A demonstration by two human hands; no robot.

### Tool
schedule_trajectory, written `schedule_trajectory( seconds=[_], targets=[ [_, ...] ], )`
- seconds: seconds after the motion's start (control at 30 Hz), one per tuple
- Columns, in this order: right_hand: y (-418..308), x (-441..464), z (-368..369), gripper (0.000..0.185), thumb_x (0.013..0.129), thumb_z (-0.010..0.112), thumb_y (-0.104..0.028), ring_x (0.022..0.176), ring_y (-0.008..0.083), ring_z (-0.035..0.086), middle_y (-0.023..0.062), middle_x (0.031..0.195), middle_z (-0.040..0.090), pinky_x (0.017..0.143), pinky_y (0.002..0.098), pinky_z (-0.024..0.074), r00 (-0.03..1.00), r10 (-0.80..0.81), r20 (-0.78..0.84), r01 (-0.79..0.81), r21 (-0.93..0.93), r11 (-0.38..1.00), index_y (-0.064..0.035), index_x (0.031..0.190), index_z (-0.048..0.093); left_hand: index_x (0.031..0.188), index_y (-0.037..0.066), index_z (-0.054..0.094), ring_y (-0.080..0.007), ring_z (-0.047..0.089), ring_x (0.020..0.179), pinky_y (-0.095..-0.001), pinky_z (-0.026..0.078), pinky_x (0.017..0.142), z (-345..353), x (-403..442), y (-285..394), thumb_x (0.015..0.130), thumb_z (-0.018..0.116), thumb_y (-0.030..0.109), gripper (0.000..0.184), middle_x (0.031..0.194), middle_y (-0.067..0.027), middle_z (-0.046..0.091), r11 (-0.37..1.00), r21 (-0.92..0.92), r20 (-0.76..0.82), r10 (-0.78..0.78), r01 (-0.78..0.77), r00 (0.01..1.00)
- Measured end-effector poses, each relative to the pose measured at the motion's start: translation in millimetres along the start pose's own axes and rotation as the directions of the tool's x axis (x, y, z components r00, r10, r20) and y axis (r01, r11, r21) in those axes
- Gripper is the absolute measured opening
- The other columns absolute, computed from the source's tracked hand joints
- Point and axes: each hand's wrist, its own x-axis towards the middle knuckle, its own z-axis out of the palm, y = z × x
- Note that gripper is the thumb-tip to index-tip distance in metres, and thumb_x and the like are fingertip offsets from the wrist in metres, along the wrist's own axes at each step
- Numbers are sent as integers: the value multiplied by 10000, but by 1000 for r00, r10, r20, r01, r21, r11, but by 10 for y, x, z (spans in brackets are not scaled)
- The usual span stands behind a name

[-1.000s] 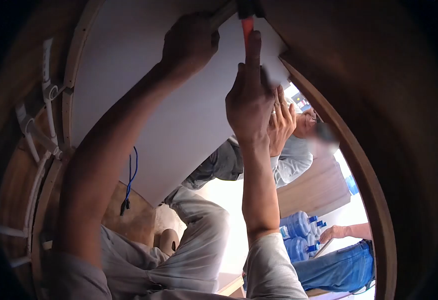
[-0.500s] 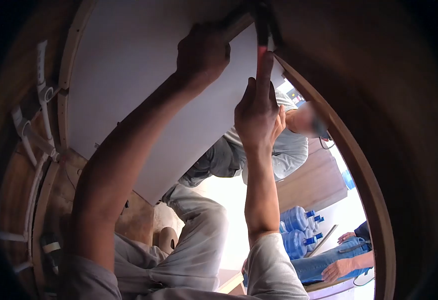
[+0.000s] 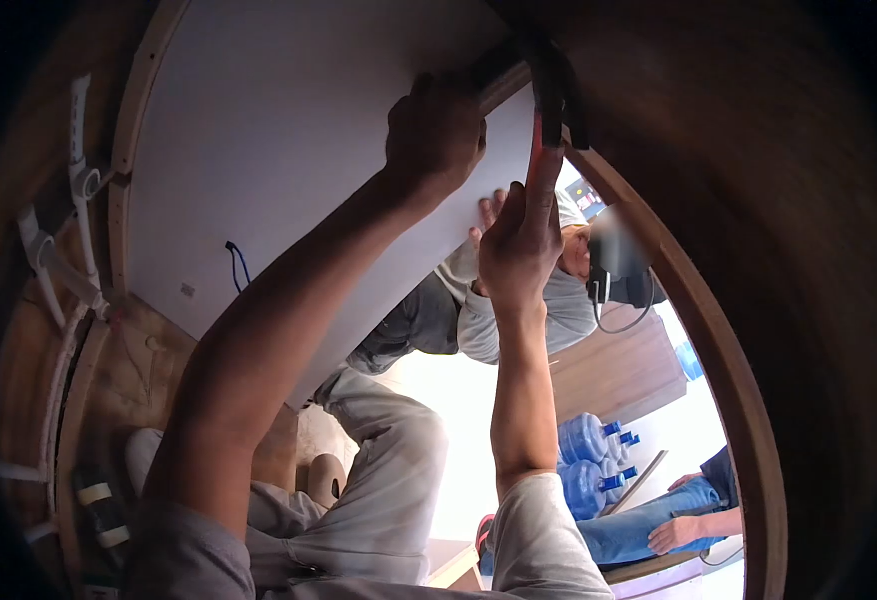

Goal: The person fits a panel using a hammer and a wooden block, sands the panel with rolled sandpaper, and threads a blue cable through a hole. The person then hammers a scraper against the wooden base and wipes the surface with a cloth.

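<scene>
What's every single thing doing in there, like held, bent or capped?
Left hand: closed around a strip
Right hand: closed around a red-and-black tool
Strip: held, partly shadowed
Red-and-black tool: held
Blue cable: bent, partly hidden
White pipes: joined
Blue bottles: capped
Bystander's hand: resting on jeans

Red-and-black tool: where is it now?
In the head view, the red-and-black tool is near the top, right of centre, in the right hand.

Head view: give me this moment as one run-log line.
left hand: gripping strip | right hand: gripping red-and-black tool | behind hands: pale panel | background: blue bottles
</scene>
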Motion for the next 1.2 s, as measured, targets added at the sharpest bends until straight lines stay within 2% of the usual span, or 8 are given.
schedule_trajectory(
  seconds=[0.5, 0.53, 0.63, 0.9, 1.0, 1.03, 1.13, 1.2],
  targets=[
    [168, -256, -29, 626, 964, 490, 40, 673, 112, 446, 166, 980, 650, 593, 240, 401, 996, 86, -2, -86, 52, 995, 44, 1534, 230, 1231, 119, 632, -355, 634, 936, -460, 570, 765, 495, -212, 312, 790, 641, 65, 444, 1051, -159, 654, 996, -83, -15, 41, -42, 999],
    [160, -250, 9, 593, 982, 463, 35, 698, 128, 468, 236, 1272, 607, 649, 257, 432, 994, 20, -104, 25, 414, 910, 27, 1535, 247, 1170, 30, 624, -363, 632, 936, -473, 561, 756, 342, -199, 353, 775, 652, 62, 397, 1012, -183, 651, 980, -197, 42, -19, 27, 999],
    [100, -310, -179, 695, 991, 420, 85, 1233, 369, 571, 238, 1397, 501, 1005, 462, 513, 997, -48, -55, 48, 2, 999, -132, 1577, 114, 931, -18, 673, -324, 643, 903, -439, 535, 716, 330, -277, 364, 728, 706, 81, 228, 951, -179, 641, 987, -145, -23, 63, -66, 998],
    [-4, -435, -172, 565, 988, 461, -3, 1303, 374, 517, 244, 1500, 413, 999, 372, 455, 947, 319, 25, -290, 492, 821, 6, 1525, 285, 960, -27, 634, -380, 632, 855, -474, 549, 695, 435, -209, 399, 767, 647, 94, 228, 920, -224, 636, 992, -126, 37, -19, 23, 999],
    [76, -341, -103, 564, 999, 465, -25, 1391, 356, 394, 255, 1537, 335, 1037, 371, 427, 990, 68, -122, -56, 100, 993, -15, 1531, 278, 944, 3, 652, -368, 626, 888, -480, 531, 692, 408, -240, 383, 742, 681, 92, 223, 942, -191, 648, 992, -119, -30, -32, 28, 999],
    [60, -332, -73, 571, 1005, 467, -39, 1153, 313, 632, 234, 1368, 552, 900, 334, 496, 988, 44, -147, -40, 30, 999, -15, 1538, 266, 874, 9, 659, -360, 626, 908, -487, 520, 693, 409, -257, 339, 730, 714, 94, 176, 942, -184, 648, 989, -141, -87, 19, -32, 996],
    [-41, -341, 1, 571, 1025, 453, -81, 629, 114, 308, 58, 844, 504, 632, 209, 356, 983, 32, -181, 18, 272, 962, -3, 1548, 238, 881, -2, 660, -373, 625, 891, -504, 518, 685, 192, -93, 3, 746, 675, 88, 163, 905, -192, 655, 994, -107, -159, -12, -5, 987],
    [-145, -395, 76, 509, 1032, 406, -38, 1127, 344, 639, 239, 1239, 595, 825, 397, 592, 986, 156, -52, -125, 383, 915, -56, 1527, 288, 908, -6, 670, -379, 637, 886, -510, 535, 733, -150, 25, -389, 790, 619, 96, 164, 946, -193, 672, 991, -16, -147, -130, 129, 980]
  ],
)
